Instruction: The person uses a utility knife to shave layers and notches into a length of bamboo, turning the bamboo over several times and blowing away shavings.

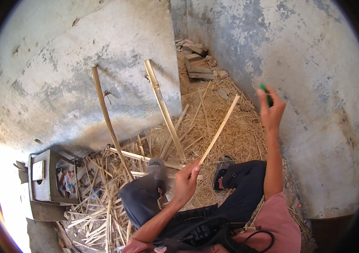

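My left hand (pixel 185 184) is closed around the lower end of a pale bamboo strip (pixel 219 130), which slants up and away to the right. Raised beside the right wall, my right hand (pixel 273 110) grips a small green object (pixel 266 95), perhaps a tool handle; blur and the fingers hide the rest of it. A gap separates this hand from the strip's upper end. Both forearms come from pink sleeves, above my legs in dark trousers (pixel 242 179).
Two long bamboo poles, a darker one (pixel 105 107) and a paler one (pixel 162 103), lean against the left wall (pixel 70 97). Cut strips (pixel 99 219) litter the straw-covered floor. A box-like metal casing (pixel 46 185) stands at left, and bricks (pixel 199 67) lie heaped in the far corner.
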Demonstrator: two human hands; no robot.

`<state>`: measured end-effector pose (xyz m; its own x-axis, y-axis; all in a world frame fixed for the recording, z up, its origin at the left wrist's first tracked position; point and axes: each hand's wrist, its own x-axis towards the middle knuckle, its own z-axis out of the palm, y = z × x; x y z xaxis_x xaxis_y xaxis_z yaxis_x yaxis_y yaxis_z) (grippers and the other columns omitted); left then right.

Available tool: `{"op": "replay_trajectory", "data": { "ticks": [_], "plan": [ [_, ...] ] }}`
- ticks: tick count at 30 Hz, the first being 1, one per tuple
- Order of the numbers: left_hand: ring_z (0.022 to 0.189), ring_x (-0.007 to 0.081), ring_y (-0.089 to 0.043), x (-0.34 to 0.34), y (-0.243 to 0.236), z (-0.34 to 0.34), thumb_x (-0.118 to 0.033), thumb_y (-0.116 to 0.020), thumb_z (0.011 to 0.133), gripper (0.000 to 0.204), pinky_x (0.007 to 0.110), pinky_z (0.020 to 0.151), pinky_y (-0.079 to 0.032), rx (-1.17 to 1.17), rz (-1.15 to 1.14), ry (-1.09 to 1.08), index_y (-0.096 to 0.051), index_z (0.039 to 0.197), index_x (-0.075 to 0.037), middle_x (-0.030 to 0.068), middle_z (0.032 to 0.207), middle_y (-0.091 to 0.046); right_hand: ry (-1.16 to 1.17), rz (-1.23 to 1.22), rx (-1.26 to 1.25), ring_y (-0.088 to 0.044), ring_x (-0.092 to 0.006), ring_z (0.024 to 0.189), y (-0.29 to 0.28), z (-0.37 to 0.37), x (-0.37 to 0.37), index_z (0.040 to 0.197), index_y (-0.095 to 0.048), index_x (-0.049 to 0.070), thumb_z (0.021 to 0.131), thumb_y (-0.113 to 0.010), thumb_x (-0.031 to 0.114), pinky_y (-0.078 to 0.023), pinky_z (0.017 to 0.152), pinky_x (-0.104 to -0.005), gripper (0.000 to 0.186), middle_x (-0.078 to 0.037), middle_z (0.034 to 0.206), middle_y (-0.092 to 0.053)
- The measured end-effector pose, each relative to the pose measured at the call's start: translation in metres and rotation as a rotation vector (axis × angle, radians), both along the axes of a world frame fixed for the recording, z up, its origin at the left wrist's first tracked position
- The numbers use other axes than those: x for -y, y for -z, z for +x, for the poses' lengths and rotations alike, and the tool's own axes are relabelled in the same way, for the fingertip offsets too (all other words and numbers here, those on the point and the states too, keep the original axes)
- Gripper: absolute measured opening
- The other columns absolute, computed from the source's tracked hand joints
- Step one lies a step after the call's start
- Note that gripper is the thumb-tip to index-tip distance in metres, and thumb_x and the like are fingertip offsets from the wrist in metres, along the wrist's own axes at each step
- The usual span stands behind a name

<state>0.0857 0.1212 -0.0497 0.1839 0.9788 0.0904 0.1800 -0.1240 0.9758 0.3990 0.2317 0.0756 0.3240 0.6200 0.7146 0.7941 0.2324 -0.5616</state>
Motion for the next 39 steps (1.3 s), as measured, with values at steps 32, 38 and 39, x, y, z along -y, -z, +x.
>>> {"op": "replay_trajectory", "data": {
  "ticks": [32, 38, 39],
  "plan": [
    [0.084, 0.0088, -0.056, -0.016, -0.006, -0.011, -0.033, -0.043, 0.117, 0.04, 0.028, 0.076, -0.047, 0.15, -0.19, 0.213, -0.062, 0.133, -0.001, 0.0012, 0.096, -0.067, -0.767, -0.359, -0.204, -0.057, -0.0062, 0.067, 0.041, -0.105, 0.032, 0.104, -0.077, 0.004, 0.089, -0.089, 0.025, -0.045, 0.06, -0.0295, 0.028, 0.001, 0.073, -0.065],
    [0.088, 0.008, -0.062, -0.017, -0.014, -0.009, -0.027, -0.047, 0.115, 0.034, 0.029, 0.075, -0.051, 0.096, -0.056, 0.118, -0.061, 0.132, -0.001, 0.0036, 0.106, -0.072, -0.79, -0.474, -0.299, -0.052, -0.0059, 0.063, 0.048, -0.12, 0.039, 0.096, -0.075, 0.003, 0.088, -0.09, 0.022, -0.043, 0.058, -0.0274, 0.025, 0.0, 0.071, -0.064],
    [0.089, 0.0081, -0.063, -0.017, -0.013, -0.009, -0.025, -0.047, 0.115, 0.032, 0.028, 0.076, -0.051, 0.113, -0.054, 0.1, -0.061, 0.131, -0.001, 0.0039, 0.105, -0.072, -0.797, -0.493, -0.26, -0.053, -0.0068, 0.063, 0.052, -0.122, 0.04, 0.097, -0.076, 0.003, 0.088, -0.09, 0.024, -0.044, 0.058, -0.0283, 0.027, -0.001, 0.071, -0.064]
  ]
}}
